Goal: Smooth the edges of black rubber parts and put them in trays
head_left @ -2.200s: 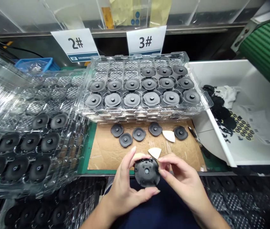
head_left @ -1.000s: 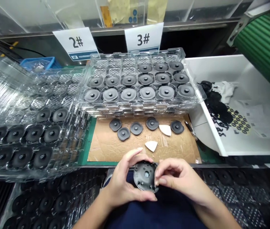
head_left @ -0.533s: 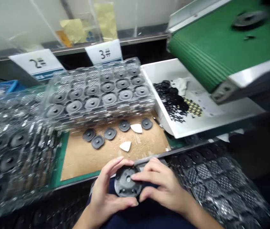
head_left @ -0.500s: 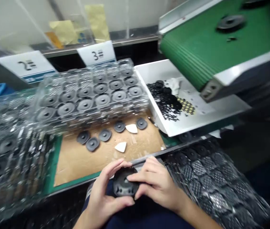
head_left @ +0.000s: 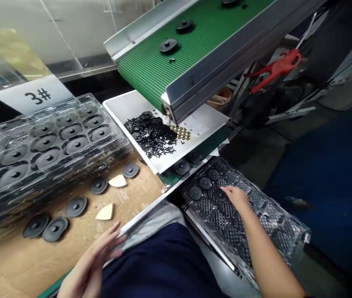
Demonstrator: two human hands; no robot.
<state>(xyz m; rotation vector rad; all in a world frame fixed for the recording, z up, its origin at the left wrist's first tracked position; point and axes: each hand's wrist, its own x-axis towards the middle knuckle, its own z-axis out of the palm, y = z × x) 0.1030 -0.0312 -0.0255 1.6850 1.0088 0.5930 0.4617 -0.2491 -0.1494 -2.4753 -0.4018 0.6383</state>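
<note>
My right hand (head_left: 237,198) reaches down into a clear plastic tray (head_left: 266,207) at the right. Its fingertips are closed at the edge of a dark round disc (head_left: 219,194) with a central knob, which lies in a pocket beside several similar discs. My left hand (head_left: 97,254) is over the near edge of the bench, holding nothing, with its fingers stretched out. Close to it on brown cardboard (head_left: 126,207) are several grey-black discs (head_left: 76,206) and two cream-coloured three-cornered pads (head_left: 105,212).
Stacked clear trays (head_left: 48,157) with discs stand at the left, behind them a "3#" card (head_left: 36,97). A white tray (head_left: 160,165) holds black screws and yellow-backed stickers beneath a green conveyor belt (head_left: 151,66) carrying discs. A red air gun (head_left: 277,70) hangs at the right.
The disc held by both hands has left my lap; my right hand has moved right to a disc in the clear tray. My left hand has let go and opened. The view has turned right.
</note>
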